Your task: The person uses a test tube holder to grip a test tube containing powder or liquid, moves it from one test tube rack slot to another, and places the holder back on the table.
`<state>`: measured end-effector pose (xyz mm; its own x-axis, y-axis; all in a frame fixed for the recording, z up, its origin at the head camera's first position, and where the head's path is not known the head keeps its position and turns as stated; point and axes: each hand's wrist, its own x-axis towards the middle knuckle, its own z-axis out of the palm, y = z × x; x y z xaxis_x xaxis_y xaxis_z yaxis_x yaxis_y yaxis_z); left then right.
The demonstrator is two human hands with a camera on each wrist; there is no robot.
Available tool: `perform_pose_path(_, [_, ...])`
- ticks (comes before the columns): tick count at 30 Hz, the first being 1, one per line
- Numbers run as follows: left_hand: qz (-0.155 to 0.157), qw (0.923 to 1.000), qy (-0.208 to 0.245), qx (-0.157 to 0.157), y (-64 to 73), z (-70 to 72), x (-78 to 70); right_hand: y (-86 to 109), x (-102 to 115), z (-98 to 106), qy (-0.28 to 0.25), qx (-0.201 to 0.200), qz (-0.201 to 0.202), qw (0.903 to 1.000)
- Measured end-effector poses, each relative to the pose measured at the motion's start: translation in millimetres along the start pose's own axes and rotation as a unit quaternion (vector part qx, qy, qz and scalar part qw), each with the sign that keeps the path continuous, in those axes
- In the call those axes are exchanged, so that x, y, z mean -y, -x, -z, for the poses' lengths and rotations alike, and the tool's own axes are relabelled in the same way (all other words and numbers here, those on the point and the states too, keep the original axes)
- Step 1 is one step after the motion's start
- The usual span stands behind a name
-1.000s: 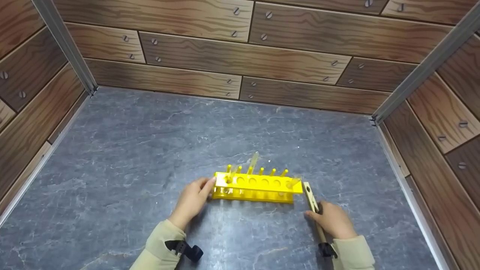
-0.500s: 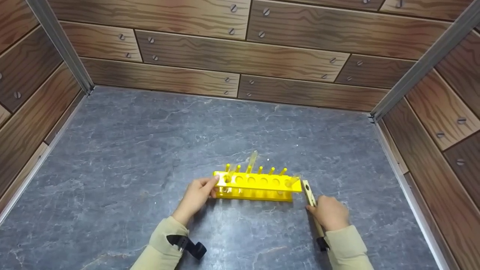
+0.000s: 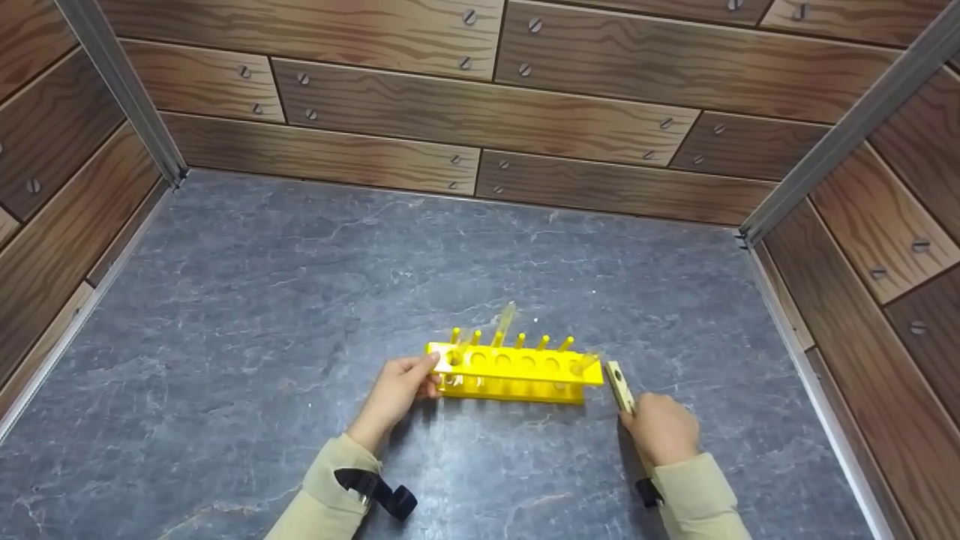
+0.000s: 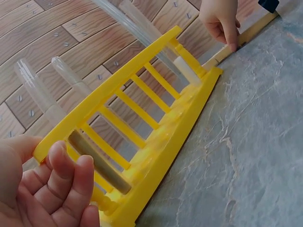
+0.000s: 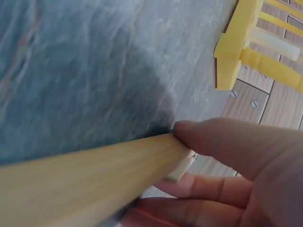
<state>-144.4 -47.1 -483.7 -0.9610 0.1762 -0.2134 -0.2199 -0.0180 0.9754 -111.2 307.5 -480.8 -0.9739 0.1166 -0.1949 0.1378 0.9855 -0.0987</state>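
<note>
A yellow test tube rack (image 3: pixel 514 371) stands on the grey stone-look surface (image 3: pixel 300 300), with clear glass tubes (image 3: pixel 504 324) leaning in its holes. My left hand (image 3: pixel 397 390) grips the rack's left end, thumb on the top bar and fingers (image 4: pixel 71 179) curled round the end. In the left wrist view the rack (image 4: pixel 156 142) runs away from me, its tubes (image 4: pixel 33 92) poking out behind. My right hand (image 3: pixel 660 427) holds a wooden clamp (image 3: pixel 619 386) just right of the rack. Thumb and fingers (image 5: pixel 227 142) pinch the clamp's wooden stick (image 5: pixel 85 184), with the rack's corner (image 5: pixel 236 42) close by.
Wood-patterned walls (image 3: pixel 480 112) with metal corner posts (image 3: pixel 120 90) close the surface in at the back and on both sides. The rack sits near the front centre, with bare grey surface behind and to the left.
My right hand has slid a little forward along the wooden clamp, towards the rack. The left hand and the rack stay where they were.
</note>
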Motion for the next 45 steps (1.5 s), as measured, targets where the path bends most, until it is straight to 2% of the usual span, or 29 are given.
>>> perform_pose_path(7, [-0.003, 0.9999, 0.013, -0.001, -6.1, 0.4, 13.1, -1.5, -2.4, 0.5, -0.036, -0.032, -0.002, 0.9988])
perform_pose_path(15, [-0.005, 1.0, 0.007, 0.001, -7.0, 1.2, 16.1, -1.7, -3.9, -4.6, -0.052, -0.062, 0.009, 0.9967])
perform_pose_path(19, [-0.006, 1.0, 0.005, 0.001, -8.2, 0.8, 17.6, -0.2, -6.7, -8.1, -0.064, -0.106, 0.031, 0.9918])
perform_pose_path(22, [-0.009, 0.9999, 0.012, 0.003, -9.1, 0.6, 18.4, 1.8, -9.1, -11.0, -0.079, -0.151, 0.052, 0.9839])
perform_pose_path(25, [-0.012, 0.9997, 0.019, 0.006, -9.0, 0.3, 18.3, 4.2, -10.5, -12.5, -0.094, -0.178, 0.065, 0.9773])
perform_pose_path(32, [-0.011, 0.9996, 0.024, 0.002, -8.4, -0.5, 17.4, 10.2, -6.1, -4.0, -0.13, -0.183, 0.052, 0.973])
perform_pose_path(37, [-0.005, 0.9998, 0.019, 0.001, -8.8, 0.2, 18.5, 16.9, -2.0, 7.1, -0.132, -0.206, 0.068, 0.9672])
perform_pose_path(39, [-0.005, 0.9999, 0.016, 0.002, -6.4, -0.3, 14.5, 20.1, -0.2, 12.4, -0.132, -0.206, 0.071, 0.9669])
perform_pose_path(45, [-0.01, 0.9998, 0.014, 0.001, -6.6, -1.1, 14.7, 28.5, 6.1, 28.1, -0.133, -0.19, 0.068, 0.9705])
